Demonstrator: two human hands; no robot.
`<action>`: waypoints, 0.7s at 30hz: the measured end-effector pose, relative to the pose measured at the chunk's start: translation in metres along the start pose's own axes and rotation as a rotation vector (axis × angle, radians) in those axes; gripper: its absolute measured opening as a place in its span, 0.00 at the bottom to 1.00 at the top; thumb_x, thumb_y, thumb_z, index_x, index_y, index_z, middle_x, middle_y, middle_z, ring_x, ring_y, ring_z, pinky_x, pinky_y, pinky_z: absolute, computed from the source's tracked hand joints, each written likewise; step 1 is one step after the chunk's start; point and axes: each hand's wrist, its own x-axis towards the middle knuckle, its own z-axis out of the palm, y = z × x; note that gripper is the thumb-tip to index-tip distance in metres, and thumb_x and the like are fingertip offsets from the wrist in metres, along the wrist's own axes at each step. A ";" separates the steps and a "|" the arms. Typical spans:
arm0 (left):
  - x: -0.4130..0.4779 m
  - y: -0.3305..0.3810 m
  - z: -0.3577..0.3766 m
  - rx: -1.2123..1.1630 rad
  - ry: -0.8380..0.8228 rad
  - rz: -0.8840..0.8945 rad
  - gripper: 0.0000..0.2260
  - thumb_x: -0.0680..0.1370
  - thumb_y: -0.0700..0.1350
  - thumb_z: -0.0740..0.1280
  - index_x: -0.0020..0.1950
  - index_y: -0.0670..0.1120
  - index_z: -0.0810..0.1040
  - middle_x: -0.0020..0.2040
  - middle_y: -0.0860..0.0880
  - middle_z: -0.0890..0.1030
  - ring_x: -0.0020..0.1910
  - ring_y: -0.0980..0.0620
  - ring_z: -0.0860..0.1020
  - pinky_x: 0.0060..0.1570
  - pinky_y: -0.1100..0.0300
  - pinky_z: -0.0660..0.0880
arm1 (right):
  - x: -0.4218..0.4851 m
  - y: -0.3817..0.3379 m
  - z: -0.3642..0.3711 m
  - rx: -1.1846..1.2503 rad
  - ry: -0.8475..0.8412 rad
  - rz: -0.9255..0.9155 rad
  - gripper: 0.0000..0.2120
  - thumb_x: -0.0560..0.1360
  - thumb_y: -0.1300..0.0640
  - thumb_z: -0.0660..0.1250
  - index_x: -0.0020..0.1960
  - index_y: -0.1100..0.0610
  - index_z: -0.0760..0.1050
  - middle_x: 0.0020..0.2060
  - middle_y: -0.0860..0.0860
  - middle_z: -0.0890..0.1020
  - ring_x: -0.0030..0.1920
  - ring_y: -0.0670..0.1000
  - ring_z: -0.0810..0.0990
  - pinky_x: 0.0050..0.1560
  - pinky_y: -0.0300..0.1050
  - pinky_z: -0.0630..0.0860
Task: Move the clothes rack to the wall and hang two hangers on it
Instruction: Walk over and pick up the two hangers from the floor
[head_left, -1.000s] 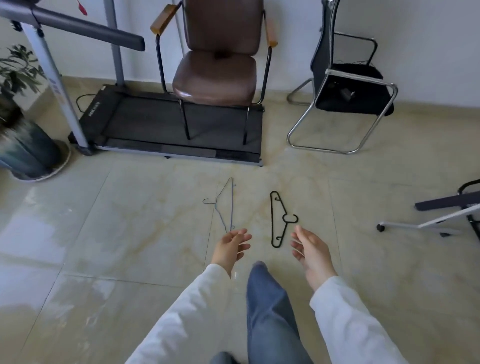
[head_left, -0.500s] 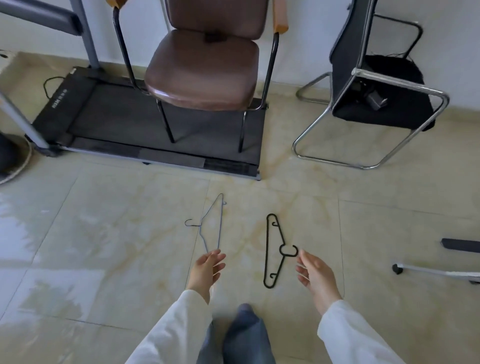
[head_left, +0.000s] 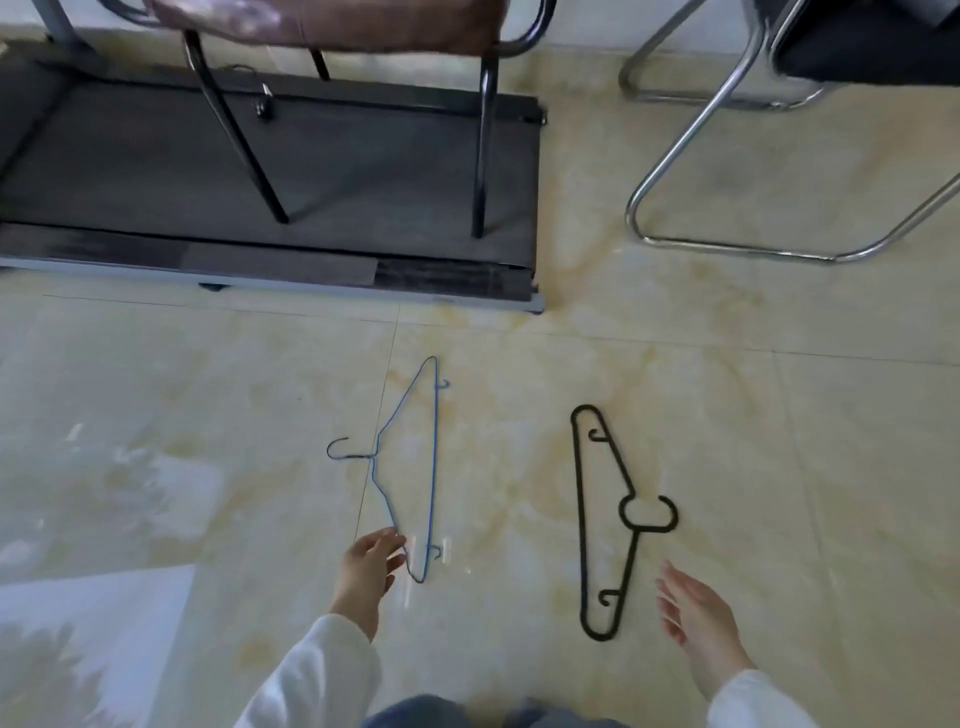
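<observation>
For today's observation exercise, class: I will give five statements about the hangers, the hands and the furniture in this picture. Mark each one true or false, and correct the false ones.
1. Two hangers lie flat on the tiled floor. True.
2. The blue wire hanger lies to the right of the black plastic hanger. False: it lies to the left.
3. The left hand is open, its fingertips at the blue hanger's lower end. True.
4. The right hand is gripping the black hanger. False: it is open beside it, apart.
5. The brown chair stands with its legs on the treadmill deck. True.
</observation>
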 end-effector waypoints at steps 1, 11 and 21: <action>0.024 -0.009 0.003 0.020 0.011 -0.007 0.07 0.78 0.42 0.59 0.53 0.43 0.74 0.51 0.45 0.78 0.49 0.47 0.74 0.50 0.56 0.66 | 0.024 0.013 0.004 0.000 0.020 0.010 0.18 0.72 0.51 0.67 0.56 0.61 0.74 0.39 0.57 0.79 0.37 0.51 0.73 0.36 0.41 0.70; 0.207 -0.055 0.024 0.300 0.167 0.057 0.15 0.75 0.44 0.65 0.60 0.39 0.71 0.55 0.39 0.75 0.54 0.39 0.75 0.58 0.49 0.70 | 0.180 0.083 0.043 -0.336 0.228 -0.072 0.23 0.71 0.49 0.67 0.56 0.66 0.75 0.56 0.61 0.79 0.59 0.63 0.74 0.59 0.54 0.69; 0.264 -0.065 0.021 0.592 0.381 0.201 0.13 0.74 0.42 0.61 0.55 0.35 0.74 0.55 0.32 0.76 0.50 0.34 0.76 0.47 0.45 0.74 | 0.215 0.093 0.055 -0.461 0.372 -0.173 0.14 0.72 0.54 0.66 0.51 0.64 0.79 0.48 0.64 0.82 0.48 0.64 0.77 0.43 0.48 0.68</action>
